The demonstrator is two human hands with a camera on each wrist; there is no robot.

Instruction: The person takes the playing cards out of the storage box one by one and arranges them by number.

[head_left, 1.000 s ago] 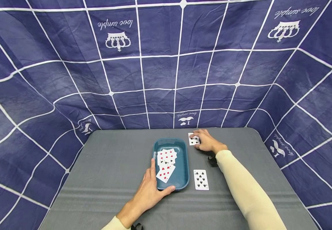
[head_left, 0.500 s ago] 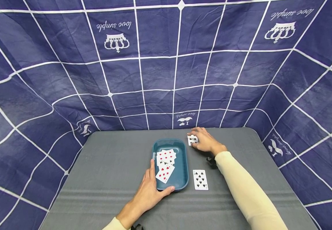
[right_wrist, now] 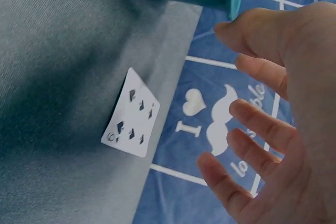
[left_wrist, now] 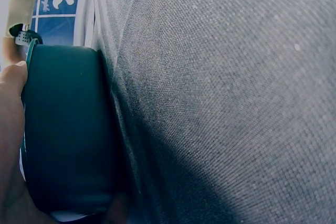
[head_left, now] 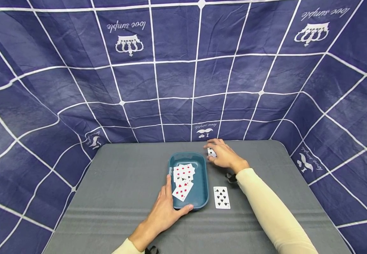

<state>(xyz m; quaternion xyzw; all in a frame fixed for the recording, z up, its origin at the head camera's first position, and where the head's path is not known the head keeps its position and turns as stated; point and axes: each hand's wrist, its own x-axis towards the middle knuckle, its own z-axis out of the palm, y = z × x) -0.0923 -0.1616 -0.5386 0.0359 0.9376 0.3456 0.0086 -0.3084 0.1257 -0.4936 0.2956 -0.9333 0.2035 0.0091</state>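
My left hand (head_left: 162, 213) grips a blue-green plastic tray (head_left: 200, 192) at its near left corner in the head view, fingers along the outer side and thumb at the near rim. Several face-up playing cards (head_left: 183, 172), red and black, overlap inside it. Beyond the tray's far right corner, my right hand (head_left: 224, 155) hovers over a six of spades (right_wrist: 132, 118). In the right wrist view that card lies near the table's far edge, apart from my spread, slightly bent fingers (right_wrist: 262, 124). The head view shows only part of it beside my thumb.
Another spade card (head_left: 222, 197) lies face up on the grey table (head_left: 123, 183), right of the tray. A dark blue cloth (head_left: 177, 81) with white grid lines stands behind the table and at both sides.
My right hand has shifted a little left and away from me over the six of spades, covering more of it. The left hand and the tray keep their places.
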